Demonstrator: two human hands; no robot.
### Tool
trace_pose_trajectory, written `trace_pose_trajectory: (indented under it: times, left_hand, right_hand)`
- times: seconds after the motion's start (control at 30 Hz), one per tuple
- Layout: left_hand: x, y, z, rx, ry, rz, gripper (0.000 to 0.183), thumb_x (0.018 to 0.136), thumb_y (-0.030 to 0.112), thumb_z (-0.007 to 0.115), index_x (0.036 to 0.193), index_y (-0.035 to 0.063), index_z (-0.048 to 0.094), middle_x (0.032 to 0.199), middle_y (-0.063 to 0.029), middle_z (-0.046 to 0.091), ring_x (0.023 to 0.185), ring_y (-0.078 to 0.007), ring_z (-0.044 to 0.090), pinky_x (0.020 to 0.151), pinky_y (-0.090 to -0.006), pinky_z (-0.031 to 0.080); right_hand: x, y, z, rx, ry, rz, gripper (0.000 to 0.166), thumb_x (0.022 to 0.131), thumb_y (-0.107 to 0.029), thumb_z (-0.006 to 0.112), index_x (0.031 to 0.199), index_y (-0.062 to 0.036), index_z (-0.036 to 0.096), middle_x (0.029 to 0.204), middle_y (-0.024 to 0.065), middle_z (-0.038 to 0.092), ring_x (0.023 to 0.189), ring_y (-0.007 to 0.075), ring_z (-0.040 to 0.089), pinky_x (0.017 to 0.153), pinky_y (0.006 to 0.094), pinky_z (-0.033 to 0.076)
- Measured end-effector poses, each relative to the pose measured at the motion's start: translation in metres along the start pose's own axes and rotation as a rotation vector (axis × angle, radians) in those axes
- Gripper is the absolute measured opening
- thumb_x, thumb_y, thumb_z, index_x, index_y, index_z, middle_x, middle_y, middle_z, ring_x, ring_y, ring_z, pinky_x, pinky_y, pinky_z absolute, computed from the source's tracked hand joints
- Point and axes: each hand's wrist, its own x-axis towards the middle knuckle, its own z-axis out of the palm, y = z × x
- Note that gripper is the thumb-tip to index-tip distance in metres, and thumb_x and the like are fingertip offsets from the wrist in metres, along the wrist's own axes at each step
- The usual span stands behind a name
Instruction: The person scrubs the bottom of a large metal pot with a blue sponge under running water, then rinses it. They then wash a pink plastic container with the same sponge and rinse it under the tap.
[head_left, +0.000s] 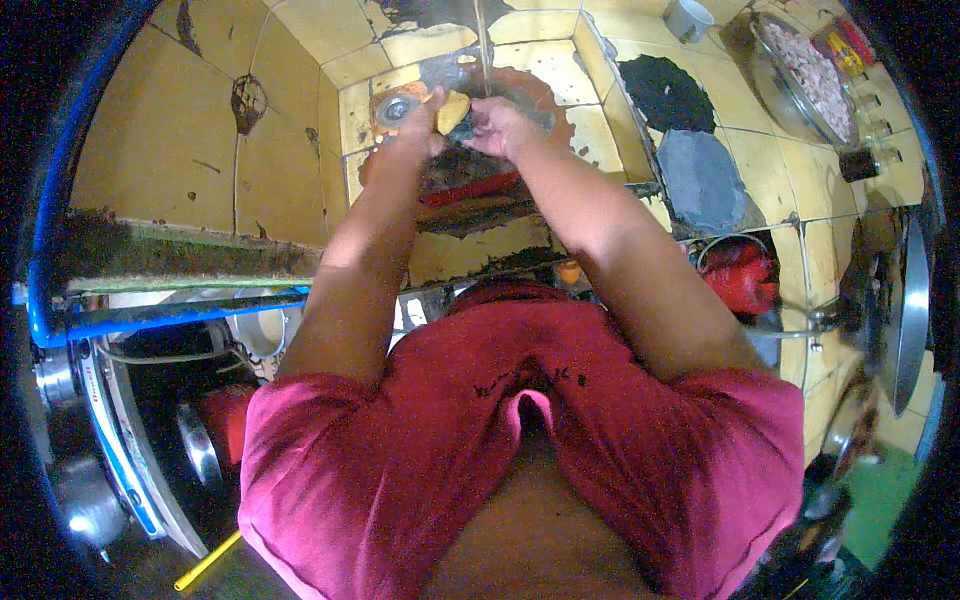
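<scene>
Both my hands are over a yellow-tiled sink (600, 64). My left hand (429, 124), blurred, holds a small yellow piece (453, 112), whose exact kind I cannot tell. Close by its right side, my right hand (499, 129) has curled fingers; whether they grip something is unclear. A thin stream of water (484, 49) falls just beyond my hands. Left of them, a round metal drain strainer (396, 111) is set in the sink floor. Brown and dark worn patches cover the floor beneath my hands.
On the tiled counter to the right are a grey stone slab (701, 180), a light cup (688, 20) and a glass bowl of pale pieces (806, 75). Small bottles (874, 127) stand beyond. A metal pan (909, 307) is farther right. A blue pipe (187, 315) edges the left side.
</scene>
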Motion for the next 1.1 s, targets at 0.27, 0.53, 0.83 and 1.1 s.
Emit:
trace_pose_trajectory:
  times: [0.27,0.53,0.83,1.1]
  left_hand:
    - [0.004,-0.017,-0.059,-0.229,-0.092,0.02,0.035,0.084,0.002,0.051,0.118,0.0053,0.044,0.114,-0.0124,0.053,0.104,-0.0299,0.053,0.088,-0.0511,0.044]
    - [-0.026,0.0,-0.022,-0.279,-0.324,0.171,0.031,0.084,0.005,0.052,0.114,0.0014,0.044,0.109,-0.0135,0.054,0.101,-0.0291,0.054,0.082,-0.0402,0.048]
    - [-0.026,-0.005,-0.072,0.598,0.041,0.293,0.039,0.082,0.023,0.058,0.119,0.0116,0.053,0.101,-0.0083,0.062,0.093,-0.0205,0.059,0.077,-0.0341,0.045]
    - [0.001,-0.072,-0.185,0.85,0.428,0.315,0.036,0.075,0.031,0.062,0.104,0.0108,0.062,0.093,-0.0179,0.063,0.09,-0.0293,0.061,0.078,-0.0365,0.047]
  right_hand:
    - [0.03,-0.042,0.02,-0.024,0.152,-0.272,0.018,0.082,-0.017,0.06,0.097,-0.0073,0.058,0.097,0.0098,0.056,0.083,0.0245,0.056,0.068,0.0428,0.051]
    - [-0.033,-0.041,0.044,-0.61,-0.144,0.001,0.041,0.08,-0.005,0.057,0.119,-0.0103,0.047,0.118,0.0086,0.05,0.103,0.0264,0.051,0.084,0.0477,0.042]
    - [0.05,-0.065,0.016,-0.843,0.223,-0.233,0.038,0.083,-0.026,0.057,0.113,-0.0041,0.051,0.107,0.0137,0.056,0.091,0.0232,0.056,0.072,0.0402,0.046]
    - [0.06,-0.06,0.014,-1.225,0.564,-0.555,0.061,0.081,-0.053,0.045,0.107,0.0013,0.056,0.103,0.0205,0.059,0.092,0.0334,0.058,0.077,0.0398,0.046]
